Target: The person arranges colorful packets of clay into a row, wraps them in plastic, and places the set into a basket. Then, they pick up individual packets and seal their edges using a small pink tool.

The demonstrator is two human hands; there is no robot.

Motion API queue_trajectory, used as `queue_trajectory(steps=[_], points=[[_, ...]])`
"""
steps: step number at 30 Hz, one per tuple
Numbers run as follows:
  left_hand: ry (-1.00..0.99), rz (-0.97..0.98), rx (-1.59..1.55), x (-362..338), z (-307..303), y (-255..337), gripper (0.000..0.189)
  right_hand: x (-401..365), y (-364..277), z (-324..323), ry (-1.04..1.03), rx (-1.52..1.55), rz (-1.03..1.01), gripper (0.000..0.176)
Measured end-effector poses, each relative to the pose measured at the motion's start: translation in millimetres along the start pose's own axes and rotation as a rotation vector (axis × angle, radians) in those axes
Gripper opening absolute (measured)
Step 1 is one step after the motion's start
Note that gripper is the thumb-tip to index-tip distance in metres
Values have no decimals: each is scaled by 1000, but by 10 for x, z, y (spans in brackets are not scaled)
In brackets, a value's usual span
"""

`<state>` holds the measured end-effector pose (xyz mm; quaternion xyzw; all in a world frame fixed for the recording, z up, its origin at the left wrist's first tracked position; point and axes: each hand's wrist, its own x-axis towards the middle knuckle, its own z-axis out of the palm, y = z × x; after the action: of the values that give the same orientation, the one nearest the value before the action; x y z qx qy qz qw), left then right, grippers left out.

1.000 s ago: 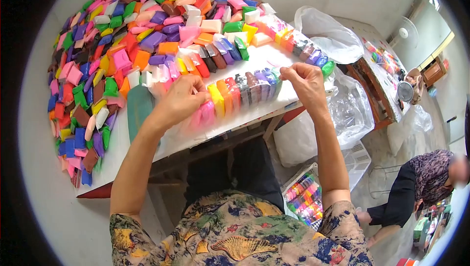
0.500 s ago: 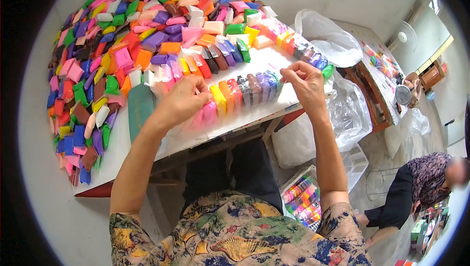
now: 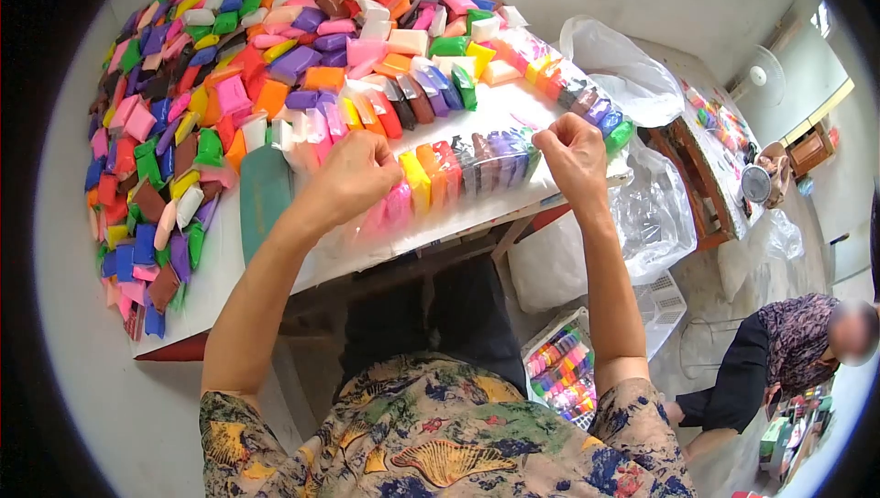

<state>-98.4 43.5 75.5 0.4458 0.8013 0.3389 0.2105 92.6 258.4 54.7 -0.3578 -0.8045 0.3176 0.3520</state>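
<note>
Pinching with closed fingers (image 3: 390, 171), the left hand (image 3: 353, 177) and right hand (image 3: 577, 157) seemingly grip clear film (image 3: 482, 157) at opposite ends of the sachet row (image 3: 416, 182), perhaps keeping it taut.

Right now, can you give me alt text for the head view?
The left hand and right hand pinch opposite ends of a row of colourful packets on a white table. A large heap of loose packets spreads beyond it to the left; another person is at lower right.
</note>
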Motion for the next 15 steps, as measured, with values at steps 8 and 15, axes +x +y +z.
queue_trajectory(steps=[8, 15], points=[[-31, -33, -84, 32, 4, -15, 11, 96, 260, 24, -64, 208, 22, 20], [-28, 1, -63, 85, 0, -77, 12, 69, 221, -36, -13, 229, 85, 13]])
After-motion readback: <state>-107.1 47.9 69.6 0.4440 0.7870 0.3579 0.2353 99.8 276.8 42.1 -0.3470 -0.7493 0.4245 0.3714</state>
